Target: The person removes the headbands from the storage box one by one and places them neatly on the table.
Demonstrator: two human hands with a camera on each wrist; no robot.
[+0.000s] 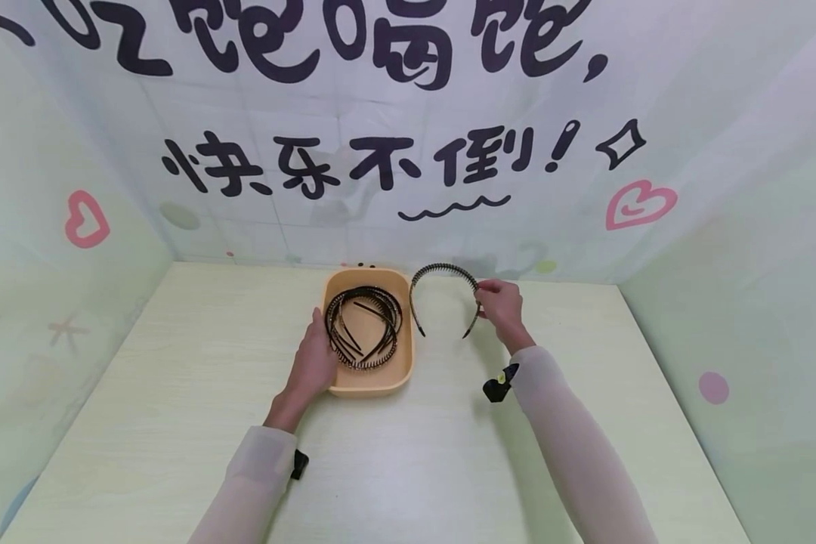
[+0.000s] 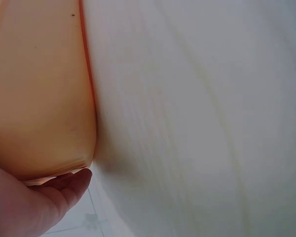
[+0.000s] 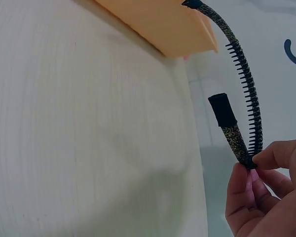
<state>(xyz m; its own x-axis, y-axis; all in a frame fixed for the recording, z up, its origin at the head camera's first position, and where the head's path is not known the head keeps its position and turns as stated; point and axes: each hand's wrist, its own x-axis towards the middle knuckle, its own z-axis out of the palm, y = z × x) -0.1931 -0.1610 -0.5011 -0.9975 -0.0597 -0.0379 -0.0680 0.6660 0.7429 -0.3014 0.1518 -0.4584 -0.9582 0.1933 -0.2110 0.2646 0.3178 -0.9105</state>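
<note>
1. My right hand pinches a headband right of the tray; a loose pinch could let it twist.
2. My left hand grips the tray's side; tugging could slide it.

A little booth of sorts, tbh; whether it's been put up in a home, shop or office can't be told. A pale wood-grain surface is boxed in on three sides by light walls, and these are covered in cutesy prints: big dark Chinese lettering is spread across the back, with pink hearts and coloured dots scattered about.
</note>
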